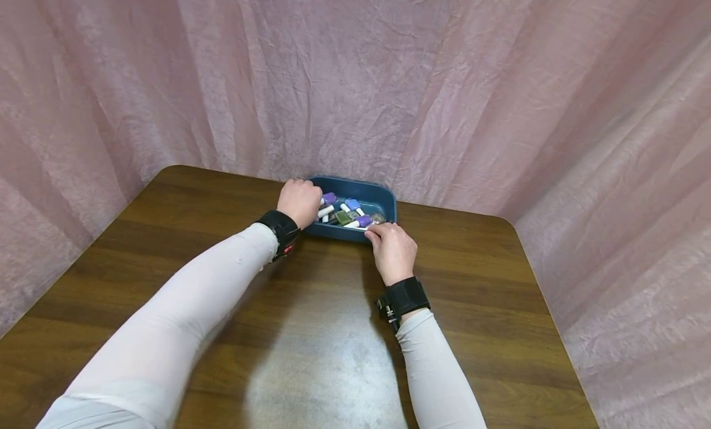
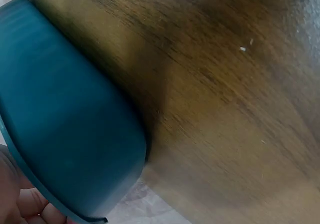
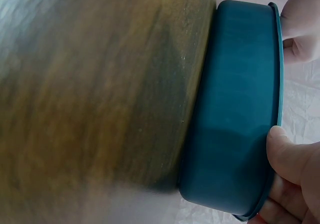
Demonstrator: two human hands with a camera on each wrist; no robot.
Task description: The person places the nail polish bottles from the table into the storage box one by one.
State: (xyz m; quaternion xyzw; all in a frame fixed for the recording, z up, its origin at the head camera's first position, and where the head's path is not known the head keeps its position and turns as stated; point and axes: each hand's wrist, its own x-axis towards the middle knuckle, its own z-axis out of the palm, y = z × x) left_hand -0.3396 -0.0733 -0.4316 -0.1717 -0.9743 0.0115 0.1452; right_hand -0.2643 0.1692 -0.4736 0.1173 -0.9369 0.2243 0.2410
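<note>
A dark teal plastic bin (image 1: pixel 340 233) sits at the far edge of the table. Several small bottles (image 1: pixel 344 218), purple, blue and green with white caps, lie jumbled inside it. At the bin's left end my left hand (image 1: pixel 300 203) grips the rim; the left wrist view shows its curled fingers (image 2: pixel 35 204) by the lip. My right hand (image 1: pixel 394 251) pinches the rim at the near right corner, with the thumb (image 3: pixel 281 146) on the outer wall and the other fingers curled behind the lip. Some bottles are partly hidden by the left hand and the near wall.
The brown wood-grain table (image 1: pixel 466 330) reaches from the bin toward me. A pink curtain (image 1: pixel 344 77) hangs right behind the bin and round both sides. Small white specks (image 2: pixel 243 48) lie on the tabletop.
</note>
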